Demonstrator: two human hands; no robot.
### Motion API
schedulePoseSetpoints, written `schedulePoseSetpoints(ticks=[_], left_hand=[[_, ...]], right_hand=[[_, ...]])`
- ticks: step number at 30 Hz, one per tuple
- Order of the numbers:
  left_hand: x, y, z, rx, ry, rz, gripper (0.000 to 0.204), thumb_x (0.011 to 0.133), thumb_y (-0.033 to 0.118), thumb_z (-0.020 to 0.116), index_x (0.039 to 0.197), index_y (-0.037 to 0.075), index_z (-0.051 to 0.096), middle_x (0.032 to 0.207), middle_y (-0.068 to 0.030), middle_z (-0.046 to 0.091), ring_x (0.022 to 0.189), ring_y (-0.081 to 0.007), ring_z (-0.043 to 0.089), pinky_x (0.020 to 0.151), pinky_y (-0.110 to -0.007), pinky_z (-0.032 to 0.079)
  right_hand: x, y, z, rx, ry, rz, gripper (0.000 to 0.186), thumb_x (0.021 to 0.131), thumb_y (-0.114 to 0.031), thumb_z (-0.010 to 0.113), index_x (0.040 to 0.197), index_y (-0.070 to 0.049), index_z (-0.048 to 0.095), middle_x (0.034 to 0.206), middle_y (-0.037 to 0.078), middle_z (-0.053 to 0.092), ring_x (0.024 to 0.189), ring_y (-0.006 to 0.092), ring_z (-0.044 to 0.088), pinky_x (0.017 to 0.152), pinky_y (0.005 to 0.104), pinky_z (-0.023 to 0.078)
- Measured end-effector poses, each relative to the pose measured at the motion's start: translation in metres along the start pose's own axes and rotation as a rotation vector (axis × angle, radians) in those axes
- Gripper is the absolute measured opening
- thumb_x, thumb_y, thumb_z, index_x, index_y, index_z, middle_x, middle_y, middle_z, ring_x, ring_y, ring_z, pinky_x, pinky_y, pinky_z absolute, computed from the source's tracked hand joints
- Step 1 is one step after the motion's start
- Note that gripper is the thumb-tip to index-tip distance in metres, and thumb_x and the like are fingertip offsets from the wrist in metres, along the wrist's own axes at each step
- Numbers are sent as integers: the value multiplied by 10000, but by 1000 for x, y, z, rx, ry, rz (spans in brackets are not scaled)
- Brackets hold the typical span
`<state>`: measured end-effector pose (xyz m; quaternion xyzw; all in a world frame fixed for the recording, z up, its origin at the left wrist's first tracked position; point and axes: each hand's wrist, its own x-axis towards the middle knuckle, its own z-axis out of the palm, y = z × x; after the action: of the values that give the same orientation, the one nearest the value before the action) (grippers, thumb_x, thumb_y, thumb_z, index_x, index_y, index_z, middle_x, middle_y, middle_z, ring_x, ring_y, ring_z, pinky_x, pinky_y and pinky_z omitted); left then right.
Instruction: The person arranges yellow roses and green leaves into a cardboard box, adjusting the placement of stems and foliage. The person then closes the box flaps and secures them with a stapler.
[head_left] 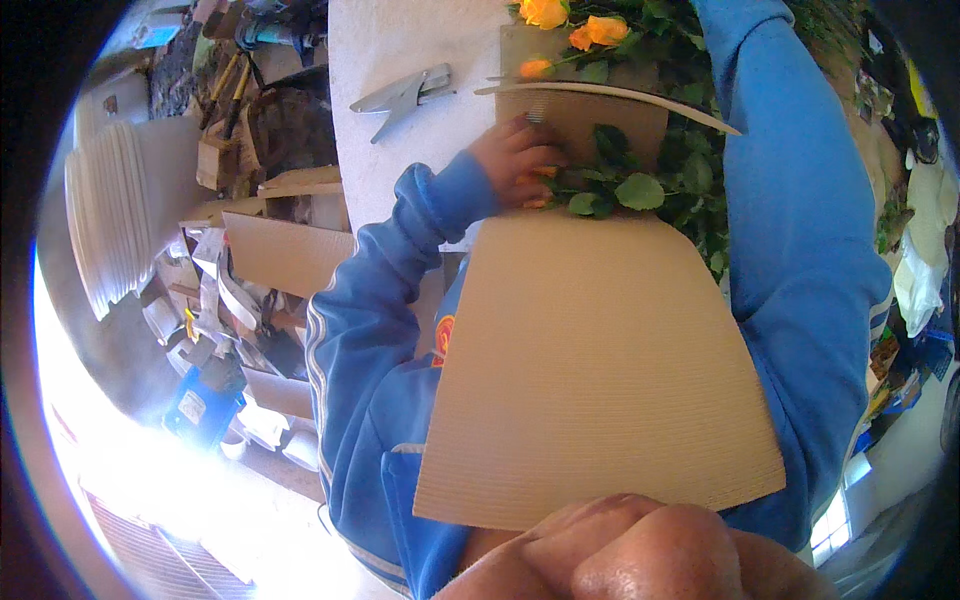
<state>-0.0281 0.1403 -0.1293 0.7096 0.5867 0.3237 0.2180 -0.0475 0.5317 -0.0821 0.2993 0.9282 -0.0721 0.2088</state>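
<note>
My left hand [518, 162] is over the bundle of roses, its fingers bent round an orange rose head [543, 172] whose petals peek out between them. Green rose leaves [640, 190] spread to the right of that hand. A large sheet of corrugated cardboard [600, 370] lies in front of my chest and bends toward the flowers. Another cardboard piece [590, 118] lies under the farther roses, with a curved edge standing up. More orange roses [600, 32] are at the far side. My right arm reaches forward along the right; its hand is beyond the upper edge.
A grey plier-type stapler [405, 100] lies on the white table [375, 45] left of the flowers. Cardboard pieces [285, 252], a blue container [203, 408] and stacked white sheets [115, 210] are at the left. Greenery and white plastic [922, 270] show at the right.
</note>
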Motion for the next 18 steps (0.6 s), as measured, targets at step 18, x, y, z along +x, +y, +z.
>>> schedulePoseSetpoints(ticks=[18], left_hand=[[-3,-1,3,-99,-20,-53,426,696,254,739,1081,113,624,1140,-160,566,1116,-367,487,1045,-490,344]], right_hand=[[0,-19,-2,-360,-128,-164,276,927,-279,522,1138,-112,580,1128,122,585,1035,341,539,913,488,435]])
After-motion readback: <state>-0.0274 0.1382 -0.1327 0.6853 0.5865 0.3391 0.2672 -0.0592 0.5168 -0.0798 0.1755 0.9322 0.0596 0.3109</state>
